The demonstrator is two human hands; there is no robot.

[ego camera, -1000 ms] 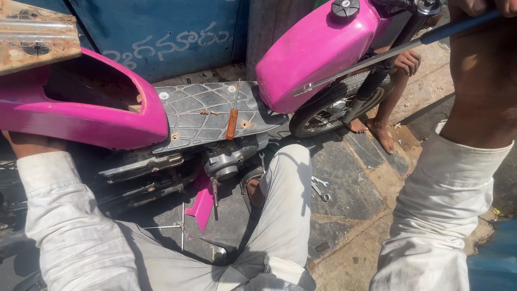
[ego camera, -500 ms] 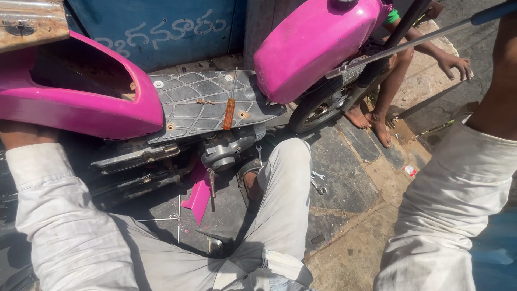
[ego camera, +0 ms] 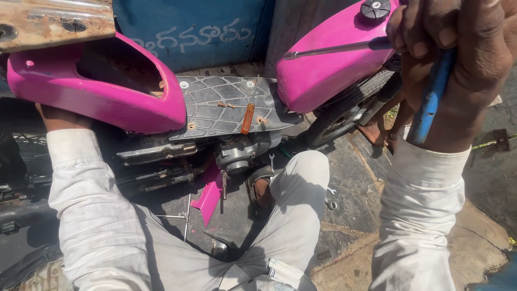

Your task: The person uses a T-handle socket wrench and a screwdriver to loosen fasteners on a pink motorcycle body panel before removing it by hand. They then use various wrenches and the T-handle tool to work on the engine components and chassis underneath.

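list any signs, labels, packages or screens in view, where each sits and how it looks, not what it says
Painted sign: on the blue board behind the pink scooter, top centre; one line of pale, hand-painted curly lettering on blue.
No packages, labels or screens show.

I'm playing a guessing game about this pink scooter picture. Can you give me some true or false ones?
1. The right hand holds a blue-handled screwdriver. True.
2. An orange-handled screwdriver lies on the grey footboard. True.
3. The scooter's body panels are green. False: they are pink.
4. The left hand is up in the air holding a hammer. False: it reaches under the pink rear panel, mostly hidden.
5. A loose pink piece lies on the ground under the scooter. True.
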